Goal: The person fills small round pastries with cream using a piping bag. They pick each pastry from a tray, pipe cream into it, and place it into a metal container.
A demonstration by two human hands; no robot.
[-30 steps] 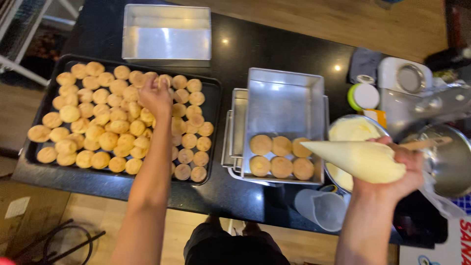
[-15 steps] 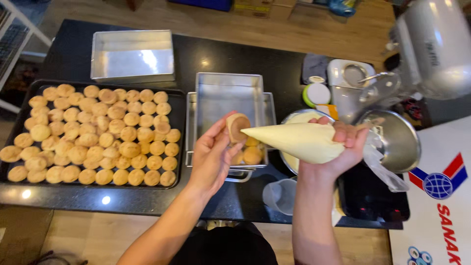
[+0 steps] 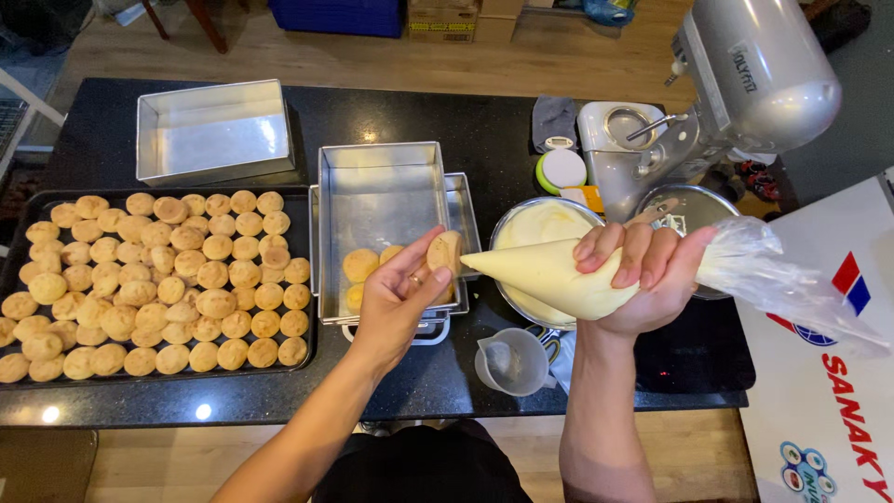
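Note:
My left hand [image 3: 396, 298] holds a round golden puff [image 3: 444, 253] upright over the front right corner of a rectangular metal pan [image 3: 377, 186]. My right hand [image 3: 641, 276] grips a plastic piping bag [image 3: 559, 276] full of pale cream, its tip touching the puff's side. A few puffs [image 3: 360, 266] lie in the near end of the pan. On the left, a black tray [image 3: 307, 321] carries several rows of unfilled puffs [image 3: 158, 279].
A steel bowl of cream [image 3: 540, 224] sits behind the bag. A stand mixer [image 3: 745, 84] with a second bowl [image 3: 680, 203] is at the right. An empty metal pan [image 3: 212, 130] stands at the back left. A clear measuring cup [image 3: 510, 361] sits near the counter's front edge.
My left hand took a puff from the black tray and carried it right to the piping bag. The bag's tip now meets the puff.

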